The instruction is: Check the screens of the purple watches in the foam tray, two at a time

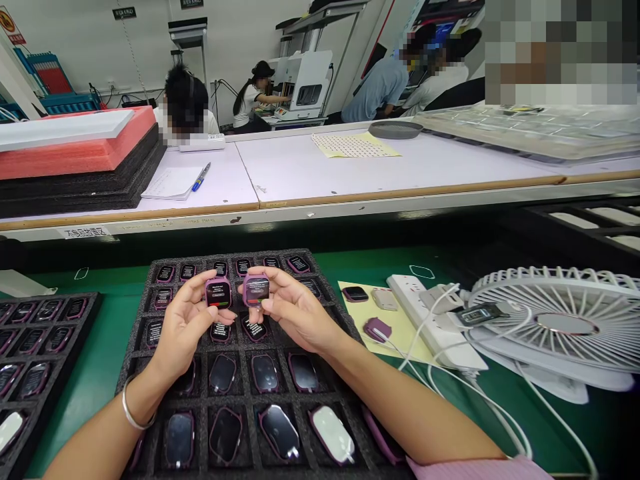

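Note:
My left hand (186,319) grips a purple-cased smartwatch (218,293) between thumb and fingers, its lit screen facing me. A second purple smartwatch (257,291) is pinched in my right hand (299,308), also lit, with white text and a red and green strip low on the screen. Both watches are held side by side, slightly apart, above a black foam tray (200,390). Its compartments hold several more smartwatches, some showing text, others dark. One at the lower right has a white face (332,435). My forearms cover parts of the tray.
Another foam tray of watches (95,307) lies at the left. On the right are a power strip (400,287) with white cables, a yellow sheet (353,308) bearing small devices, and a white fan (565,323). A raised shelf (285,177) spans behind; several people work beyond it.

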Demonstrator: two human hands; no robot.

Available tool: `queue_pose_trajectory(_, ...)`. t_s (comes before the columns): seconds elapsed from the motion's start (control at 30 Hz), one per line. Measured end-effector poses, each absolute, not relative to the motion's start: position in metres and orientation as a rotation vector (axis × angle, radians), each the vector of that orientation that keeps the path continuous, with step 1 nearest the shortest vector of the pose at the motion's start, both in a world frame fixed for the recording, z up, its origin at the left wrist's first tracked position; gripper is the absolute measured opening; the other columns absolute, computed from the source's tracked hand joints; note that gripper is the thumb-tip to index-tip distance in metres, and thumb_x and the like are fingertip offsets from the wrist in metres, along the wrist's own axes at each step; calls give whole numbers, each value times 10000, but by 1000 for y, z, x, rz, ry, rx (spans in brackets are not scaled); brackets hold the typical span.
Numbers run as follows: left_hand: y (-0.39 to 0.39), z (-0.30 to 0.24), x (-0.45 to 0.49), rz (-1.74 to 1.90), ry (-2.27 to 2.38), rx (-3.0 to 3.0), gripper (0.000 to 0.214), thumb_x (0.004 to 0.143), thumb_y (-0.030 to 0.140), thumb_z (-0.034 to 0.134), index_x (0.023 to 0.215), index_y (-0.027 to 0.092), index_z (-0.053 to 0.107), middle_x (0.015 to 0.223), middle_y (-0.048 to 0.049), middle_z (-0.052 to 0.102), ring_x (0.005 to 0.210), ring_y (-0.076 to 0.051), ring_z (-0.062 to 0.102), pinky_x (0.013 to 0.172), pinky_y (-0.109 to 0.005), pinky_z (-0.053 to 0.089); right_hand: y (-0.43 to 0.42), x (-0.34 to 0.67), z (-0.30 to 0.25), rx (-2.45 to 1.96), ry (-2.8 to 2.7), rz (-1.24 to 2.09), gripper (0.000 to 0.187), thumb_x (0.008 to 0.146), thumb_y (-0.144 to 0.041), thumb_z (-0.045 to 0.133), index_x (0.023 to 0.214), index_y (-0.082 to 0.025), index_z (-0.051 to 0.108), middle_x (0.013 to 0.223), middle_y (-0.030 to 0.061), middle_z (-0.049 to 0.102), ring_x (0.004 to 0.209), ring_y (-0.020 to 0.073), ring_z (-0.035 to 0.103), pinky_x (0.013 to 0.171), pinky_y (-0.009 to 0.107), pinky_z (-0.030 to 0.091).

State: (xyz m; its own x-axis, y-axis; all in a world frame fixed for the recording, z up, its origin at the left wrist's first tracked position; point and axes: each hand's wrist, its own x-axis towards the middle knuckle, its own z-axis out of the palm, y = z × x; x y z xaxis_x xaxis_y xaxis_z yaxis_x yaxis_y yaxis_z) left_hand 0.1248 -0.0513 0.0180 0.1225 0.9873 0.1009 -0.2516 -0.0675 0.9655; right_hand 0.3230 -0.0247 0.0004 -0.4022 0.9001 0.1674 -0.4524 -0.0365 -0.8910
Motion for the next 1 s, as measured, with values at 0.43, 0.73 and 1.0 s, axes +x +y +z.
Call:
queue_pose_trajectory(0.43, -56, 21, 124, 1270, 865, 1155, 436, 833, 287, 714, 1249, 226, 598, 1112, -73, 695, 731, -179, 734, 714, -342, 617, -27, 323, 2, -557, -1169, 1682, 414, 808, -258, 742, 1195, -223, 601, 979, 40, 680, 659, 143, 660, 650, 321, 511)
queue_pose_trajectory(0.73, -65, 26, 121, 1259, 794, 1191, 383, 850, 293, 717, 1225, 259, 643, 1079, -62, 714, 682, -164, 723, 634, -308, 616, -40, 326, 10, -525, -1204, 1712, 426, 817, -295, 744, 1211, -231, 595, 953, 37, 679, 667, 146, 661, 646, 320, 517)
queue_pose_trajectory(1.0, -62, 22, 121, 1286, 835, 1233, 394, 856, 244, 709, 1241, 256, 626, 1064, -54, 697, 707, -144, 711, 668, -289, 610, -39, 328, 9, -514, -1200, 1702, 437, 819, -277, 739, 1227, -235, 591, 988, 49, 686, 683, 154, 673, 665, 327, 511)
